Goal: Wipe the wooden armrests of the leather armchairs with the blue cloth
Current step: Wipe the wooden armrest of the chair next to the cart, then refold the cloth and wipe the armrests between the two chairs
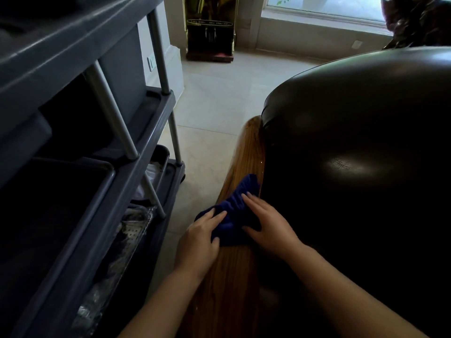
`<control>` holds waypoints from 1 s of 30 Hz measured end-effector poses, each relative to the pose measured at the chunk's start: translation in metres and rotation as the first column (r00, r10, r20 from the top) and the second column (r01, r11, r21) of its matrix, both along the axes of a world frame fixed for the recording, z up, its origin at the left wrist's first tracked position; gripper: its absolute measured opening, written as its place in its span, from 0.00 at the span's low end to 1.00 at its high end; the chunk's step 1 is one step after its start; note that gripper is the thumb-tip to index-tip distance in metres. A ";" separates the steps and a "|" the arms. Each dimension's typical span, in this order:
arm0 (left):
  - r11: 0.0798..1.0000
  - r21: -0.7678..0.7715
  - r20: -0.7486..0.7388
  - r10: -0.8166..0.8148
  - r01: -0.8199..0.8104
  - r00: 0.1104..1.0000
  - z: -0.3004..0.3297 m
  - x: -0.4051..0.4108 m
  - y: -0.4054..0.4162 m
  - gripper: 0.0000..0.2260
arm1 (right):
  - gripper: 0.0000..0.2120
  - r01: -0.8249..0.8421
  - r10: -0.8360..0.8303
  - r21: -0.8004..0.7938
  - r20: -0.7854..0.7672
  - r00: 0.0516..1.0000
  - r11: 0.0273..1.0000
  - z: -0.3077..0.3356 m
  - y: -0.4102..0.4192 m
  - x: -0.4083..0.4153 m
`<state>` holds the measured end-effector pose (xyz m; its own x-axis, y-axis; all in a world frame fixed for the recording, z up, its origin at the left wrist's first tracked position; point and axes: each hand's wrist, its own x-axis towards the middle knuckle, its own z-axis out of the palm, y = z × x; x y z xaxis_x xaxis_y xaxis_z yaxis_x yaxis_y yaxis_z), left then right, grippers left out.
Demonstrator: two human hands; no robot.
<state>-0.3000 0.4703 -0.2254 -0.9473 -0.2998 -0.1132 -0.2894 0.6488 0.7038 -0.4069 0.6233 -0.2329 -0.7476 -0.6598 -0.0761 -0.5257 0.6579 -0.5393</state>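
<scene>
A long wooden armrest (pixel 246 157) runs from the bottom centre up along the left side of a dark leather armchair (pixel 361 132). A bunched blue cloth (pixel 240 203) lies across the armrest about halfway along. My left hand (pixel 199 242) grips the cloth's left edge, fingers curled over it. My right hand (pixel 269 228) presses flat on the cloth's right side, next to the leather. Part of the cloth is hidden under both hands.
A grey plastic utility cart (pixel 80 147) with bins and metal posts stands close on the left, leaving a narrow strip of pale tiled floor (pixel 214 98) beside the armrest. A brass-coloured stand (pixel 211 28) sits by the far wall under a window (pixel 324 6).
</scene>
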 end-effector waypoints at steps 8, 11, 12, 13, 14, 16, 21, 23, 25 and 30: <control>1.000 0.010 0.087 -0.023 0.022 0.996 0.037 0.002 -0.013 0.19 | 0.08 0.194 -0.172 0.067 -0.248 0.953 0.979 0.035 -0.002 0.029; 0.999 0.002 0.068 -0.047 0.047 0.997 0.073 -0.005 -0.013 0.18 | 0.06 0.253 -0.243 0.015 -0.227 0.943 0.967 0.070 0.008 0.026; 0.998 0.003 0.059 -0.067 0.067 0.996 0.089 -0.008 -0.011 0.17 | 0.05 0.277 -0.268 0.008 -0.228 0.936 0.961 0.085 0.013 0.025; 0.996 0.001 0.053 -0.091 0.091 0.994 0.106 -0.011 -0.009 0.16 | 0.05 0.302 -0.296 -0.004 -0.215 0.931 0.953 0.101 0.019 0.025; 0.993 -0.007 0.048 -0.114 0.114 0.992 0.125 -0.014 -0.007 0.15 | 0.04 0.331 -0.329 -0.021 -0.179 0.927 0.943 0.117 0.026 0.025; 0.986 -0.015 0.033 -0.163 0.164 0.986 0.172 -0.020 0.000 0.14 | 0.05 0.404 -0.407 -0.049 -0.061 0.912 0.913 0.156 0.043 0.027; 0.940 -0.040 -0.025 -0.339 0.338 0.940 0.296 -0.018 0.033 0.12 | 0.06 0.478 -0.480 -0.116 0.006 0.877 0.871 0.272 0.094 0.047; 0.920 -0.001 -0.027 -0.391 0.391 0.920 0.338 -0.013 0.051 0.11 | 0.06 0.479 -0.484 -0.138 -0.003 0.875 0.867 0.320 0.120 0.063; 0.890 0.048 -0.020 -0.454 0.454 0.891 0.376 -0.005 0.075 0.10 | 0.07 0.484 -0.492 -0.147 -0.019 0.870 0.863 0.363 0.152 0.083; 0.823 0.045 -0.039 -0.564 0.566 0.825 0.440 0.022 0.150 0.09 | 0.04 0.551 -0.574 -0.184 -0.104 0.812 0.814 0.441 0.243 0.142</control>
<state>-0.2784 0.6200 0.2151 -0.9515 0.2945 -0.0892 0.1333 0.6558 0.7431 -0.2647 0.8662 0.2086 -0.9855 -0.1152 0.1246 -0.1670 0.7872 -0.5936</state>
